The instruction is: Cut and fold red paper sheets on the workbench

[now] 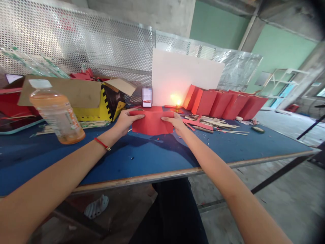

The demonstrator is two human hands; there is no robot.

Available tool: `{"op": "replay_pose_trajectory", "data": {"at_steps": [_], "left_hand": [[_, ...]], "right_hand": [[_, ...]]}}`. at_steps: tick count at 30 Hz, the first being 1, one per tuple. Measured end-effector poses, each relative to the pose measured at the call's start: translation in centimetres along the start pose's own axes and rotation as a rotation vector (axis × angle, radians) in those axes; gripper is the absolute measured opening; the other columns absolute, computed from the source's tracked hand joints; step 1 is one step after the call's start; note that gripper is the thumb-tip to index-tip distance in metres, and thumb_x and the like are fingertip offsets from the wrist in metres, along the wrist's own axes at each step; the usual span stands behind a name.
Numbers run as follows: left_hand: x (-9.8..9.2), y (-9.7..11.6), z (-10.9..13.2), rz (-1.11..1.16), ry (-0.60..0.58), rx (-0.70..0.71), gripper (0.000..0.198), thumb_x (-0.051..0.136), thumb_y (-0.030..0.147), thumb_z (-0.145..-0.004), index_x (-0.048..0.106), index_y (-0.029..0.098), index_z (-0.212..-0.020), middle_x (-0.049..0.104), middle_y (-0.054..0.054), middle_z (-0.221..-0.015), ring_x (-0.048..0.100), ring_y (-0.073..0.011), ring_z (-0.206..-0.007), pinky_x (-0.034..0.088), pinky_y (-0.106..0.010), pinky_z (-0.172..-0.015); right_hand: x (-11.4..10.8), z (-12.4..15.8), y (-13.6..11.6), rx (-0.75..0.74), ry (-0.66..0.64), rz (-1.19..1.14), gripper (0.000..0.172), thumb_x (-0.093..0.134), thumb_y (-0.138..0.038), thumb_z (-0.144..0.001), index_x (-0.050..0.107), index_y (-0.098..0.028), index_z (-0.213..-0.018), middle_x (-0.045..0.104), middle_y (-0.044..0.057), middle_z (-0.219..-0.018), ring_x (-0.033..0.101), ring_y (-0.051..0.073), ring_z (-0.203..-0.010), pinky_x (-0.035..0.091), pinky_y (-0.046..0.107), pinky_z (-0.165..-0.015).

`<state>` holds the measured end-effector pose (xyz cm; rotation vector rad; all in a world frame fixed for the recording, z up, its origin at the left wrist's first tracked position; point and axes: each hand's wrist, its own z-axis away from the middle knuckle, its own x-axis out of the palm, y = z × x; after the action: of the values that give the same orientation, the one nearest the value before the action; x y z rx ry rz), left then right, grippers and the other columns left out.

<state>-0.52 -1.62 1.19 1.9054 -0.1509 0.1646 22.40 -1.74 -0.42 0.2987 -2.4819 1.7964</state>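
A plastic bottle of orange drink (57,115) stands on a blue-topped workbench (38,159) beside a yellow-and-black box (92,105) under a cardboard flap (61,93). A small flame (178,102) burns before a white board (185,76), backed by a perforated metal screen (76,44). A white perforated shoe (96,206) lies on the floor below.

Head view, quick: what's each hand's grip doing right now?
Left hand: closed, holding the red paper sheet.
Right hand: closed, holding the same sheet.
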Motion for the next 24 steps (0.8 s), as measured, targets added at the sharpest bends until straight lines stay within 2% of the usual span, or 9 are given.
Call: {"op": "replay_pose_trajectory", "data": {"at_steps": [3,6,8,15,19,24], "left_hand": [[-0.6,0.0,-0.2,0.043,-0.042,-0.065,0.047,0.095,0.020,-0.040,0.077,0.015,-0.084,0.076,-0.006,-0.076,0.070,-0.0193,-0.065,0.058,-0.033,-0.068],[-1.1,-0.3,-0.3,0.040,-0.127,-0.189,0.049,0.095,0.016,-0.039,0.077,0.013,-0.085,0.077,-0.009,-0.080,0.072,-0.0218,-0.067,0.059,-0.034,-0.069],[-1.2,-0.5,-0.3,0.015,-0.158,-0.216,0.049,0.096,0.018,-0.039,0.077,0.013,-0.084,0.078,-0.010,-0.083,0.073,-0.0219,-0.070,0.059,-0.033,-0.071],[-1.0,-1.1,-0.2,0.052,-0.163,-0.212,0.050,0.097,0.026,-0.045,0.077,0.013,-0.089,0.079,-0.011,-0.089,0.074,-0.0229,-0.075,0.061,-0.034,-0.075],[-1.1,-2.0,-0.3,0.046,-0.187,-0.212,0.051,0.096,0.027,-0.048,0.076,0.015,-0.093,0.079,-0.011,-0.096,0.075,-0.0248,-0.082,0.061,-0.037,-0.081],[-0.9,-2.8,-0.4,0.049,-0.126,-0.123,0.055,0.096,0.030,-0.049,0.074,0.015,-0.097,0.078,-0.011,-0.101,0.074,-0.0256,-0.090,0.056,-0.042,-0.094]], "right_hand": [[-0.2,-0.2,0.0,-0.007,0.034,0.031,0.035,0.087,-0.033,-0.051,0.071,-0.022,-0.080,0.075,0.000,-0.081,0.070,0.021,-0.083,0.055,0.035,-0.079],[-0.4,-0.3,0.0,-0.026,0.043,0.098,0.036,0.085,-0.033,-0.051,0.071,-0.022,-0.082,0.073,0.000,-0.083,0.068,0.020,-0.086,0.052,0.032,-0.079],[-0.5,-0.3,0.0,-0.025,0.032,0.125,0.036,0.085,-0.034,-0.052,0.071,-0.022,-0.083,0.074,0.000,-0.086,0.068,0.020,-0.088,0.051,0.032,-0.079],[-0.3,-0.3,0.2,-0.009,0.064,0.117,0.036,0.084,-0.033,-0.054,0.070,-0.021,-0.085,0.074,0.003,-0.092,0.069,0.020,-0.090,0.053,0.034,-0.082],[-0.4,-0.4,0.5,0.058,0.085,0.121,0.030,0.084,-0.029,-0.055,0.068,-0.019,-0.078,0.075,0.003,-0.083,0.070,0.022,-0.083,0.055,0.037,-0.078],[-0.5,-0.5,0.6,0.062,0.079,0.152,0.032,0.087,-0.033,-0.051,0.068,-0.018,-0.072,0.074,0.003,-0.075,0.070,0.022,-0.077,0.055,0.038,-0.080]]}}
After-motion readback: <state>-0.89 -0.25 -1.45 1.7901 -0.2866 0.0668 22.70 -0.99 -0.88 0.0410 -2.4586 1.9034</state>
